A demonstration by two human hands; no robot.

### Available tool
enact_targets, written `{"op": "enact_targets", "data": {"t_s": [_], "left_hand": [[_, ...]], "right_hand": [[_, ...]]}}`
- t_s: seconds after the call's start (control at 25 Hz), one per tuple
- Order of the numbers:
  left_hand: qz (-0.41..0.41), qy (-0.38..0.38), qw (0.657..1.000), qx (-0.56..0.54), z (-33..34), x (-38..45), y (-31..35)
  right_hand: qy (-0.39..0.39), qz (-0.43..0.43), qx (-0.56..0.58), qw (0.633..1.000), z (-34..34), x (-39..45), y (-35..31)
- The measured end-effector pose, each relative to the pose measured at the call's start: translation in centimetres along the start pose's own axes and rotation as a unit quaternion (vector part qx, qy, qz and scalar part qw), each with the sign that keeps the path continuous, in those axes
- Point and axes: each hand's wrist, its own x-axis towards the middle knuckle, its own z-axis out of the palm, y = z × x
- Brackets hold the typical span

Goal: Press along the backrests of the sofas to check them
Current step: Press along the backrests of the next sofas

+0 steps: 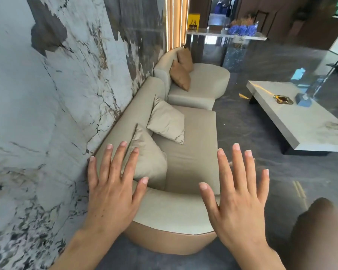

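Left hand point(113, 189) and right hand point(237, 193) spread flat, sofa backrest point(174, 209) beneath

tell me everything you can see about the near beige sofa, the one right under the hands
The near sofa is a long, low piece in smooth beige fabric with a tan band around its rounded near end. Its backrest runs along the marble wall. Two beige cushions lean against that backrest. The seat looks flat and unoccupied otherwise. Its far end meets a second, curved sofa. The left hand, fingers spread, lies over the backrest's near corner; the right hand is spread above the rounded end, contact unclear.
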Motion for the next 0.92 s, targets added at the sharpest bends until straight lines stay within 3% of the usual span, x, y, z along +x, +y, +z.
{"op": "enact_targets", "data": {"t_s": [0.16, 0.56, 0.76, 0.92], "left_hand": [[0.003, -0.04, 0.999, -0.022, 4.5, -1.6, -2.3], [0.014, -0.179, 0.982, -0.065, 22.7, -9.7, -8.0], [0.043, -0.208, 0.974, -0.079, 30.6, -11.9, -7.9], [0.068, -0.2, 0.975, -0.069, 35.0, -12.3, -7.6]], "right_hand": [[-0.048, 0.019, -0.011, 0.999, 4.3, -2.1, -0.9], [-0.189, 0.036, -0.06, 0.98, 23.3, -11.6, -2.5], [-0.237, 0.039, -0.077, 0.968, 31.0, -15.5, -2.0], [-0.225, 0.043, -0.074, 0.971, 34.9, -16.9, -1.1]]}}
